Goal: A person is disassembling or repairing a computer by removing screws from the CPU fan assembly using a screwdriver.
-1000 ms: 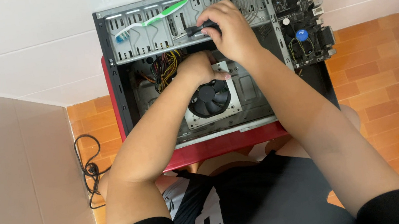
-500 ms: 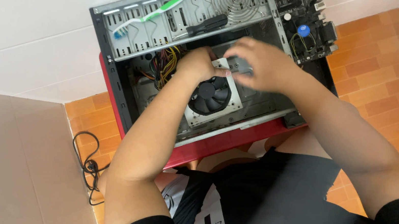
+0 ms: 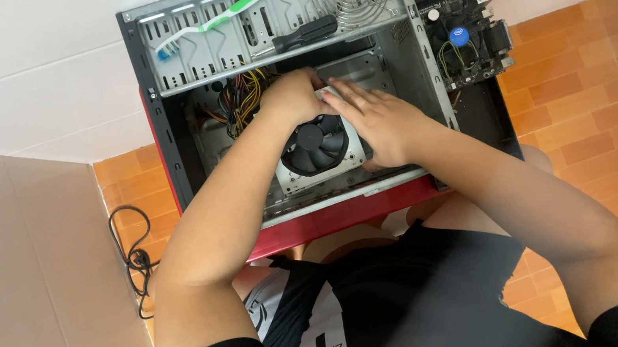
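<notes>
Left hand (image 3: pixel 297 95) and right hand (image 3: pixel 377 118) clasped on power supply (image 3: pixel 320 152), fan face up, long axis front-to-back

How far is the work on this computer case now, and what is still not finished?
Done: the computer case lies open, and the motherboard sits outside it beside the wall. In hand: the left hand and right hand both hold the power supply with its black fan, inside the case. Left: its cable bundle remains inside; the screwdriver and toothbrush lie unused on the case.
</notes>
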